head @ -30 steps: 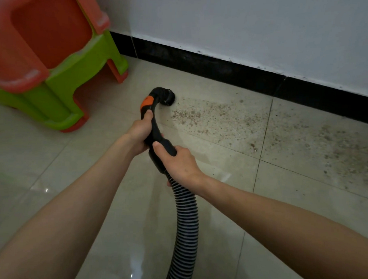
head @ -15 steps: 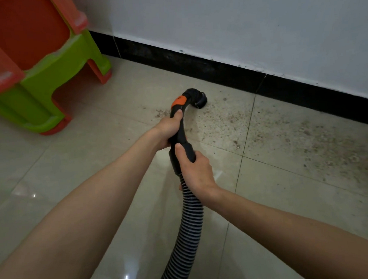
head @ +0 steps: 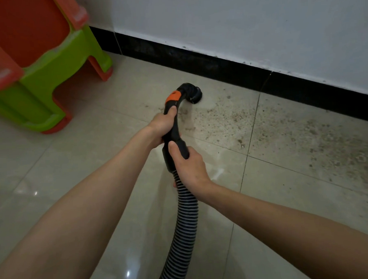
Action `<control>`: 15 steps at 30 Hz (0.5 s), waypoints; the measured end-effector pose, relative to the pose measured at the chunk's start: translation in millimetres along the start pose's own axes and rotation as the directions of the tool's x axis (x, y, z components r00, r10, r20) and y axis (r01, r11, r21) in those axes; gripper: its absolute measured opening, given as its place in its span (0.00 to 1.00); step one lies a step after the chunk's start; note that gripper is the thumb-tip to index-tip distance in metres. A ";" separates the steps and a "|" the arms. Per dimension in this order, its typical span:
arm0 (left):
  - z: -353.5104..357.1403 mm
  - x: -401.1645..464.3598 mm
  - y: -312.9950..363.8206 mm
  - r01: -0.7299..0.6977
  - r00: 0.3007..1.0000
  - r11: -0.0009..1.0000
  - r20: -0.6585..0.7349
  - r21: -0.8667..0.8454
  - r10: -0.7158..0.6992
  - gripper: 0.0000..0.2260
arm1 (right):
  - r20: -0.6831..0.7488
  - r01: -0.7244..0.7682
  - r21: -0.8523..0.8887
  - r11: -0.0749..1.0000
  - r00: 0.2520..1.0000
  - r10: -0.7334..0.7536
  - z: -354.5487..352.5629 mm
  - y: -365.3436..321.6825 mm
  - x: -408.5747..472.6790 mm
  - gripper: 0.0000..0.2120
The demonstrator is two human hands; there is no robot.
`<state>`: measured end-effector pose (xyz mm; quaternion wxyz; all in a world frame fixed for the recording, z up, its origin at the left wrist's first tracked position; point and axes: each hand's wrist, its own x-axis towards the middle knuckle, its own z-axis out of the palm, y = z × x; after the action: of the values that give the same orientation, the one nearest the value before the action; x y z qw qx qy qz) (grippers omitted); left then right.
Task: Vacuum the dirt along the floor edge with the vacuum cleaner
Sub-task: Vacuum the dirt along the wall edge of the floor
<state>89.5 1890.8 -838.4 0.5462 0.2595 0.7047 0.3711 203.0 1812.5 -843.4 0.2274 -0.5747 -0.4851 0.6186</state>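
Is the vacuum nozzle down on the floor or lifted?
Down, it seems: the nozzle meets the floor beside the dirt. Exact contact is unclear.
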 end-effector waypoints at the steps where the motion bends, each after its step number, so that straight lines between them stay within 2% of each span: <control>1: -8.2 2.5 -0.6 0.002 1.000 1.000 -0.019 -0.005 -0.003 0.17 | 0.024 0.004 -0.007 1.000 1.000 -0.004 5.1 -2.1 3.3 0.16; 7: -67.2 16.1 -1.2 -0.002 0.985 1.000 -0.174 -0.010 0.000 0.20 | 0.122 -0.004 0.001 1.000 0.993 0.004 52.0 -16.9 25.6 0.21; 15: -139.1 6.8 -26.8 0.067 0.957 0.984 -0.267 -0.166 -0.111 0.23 | 0.297 0.069 -0.112 0.991 0.954 -0.033 98.8 -24.2 27.3 0.18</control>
<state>-45.1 1846.9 -846.2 0.4776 0.1300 0.7538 0.4323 97.8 1812.2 -848.8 0.1333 -0.4762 -0.5650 0.6605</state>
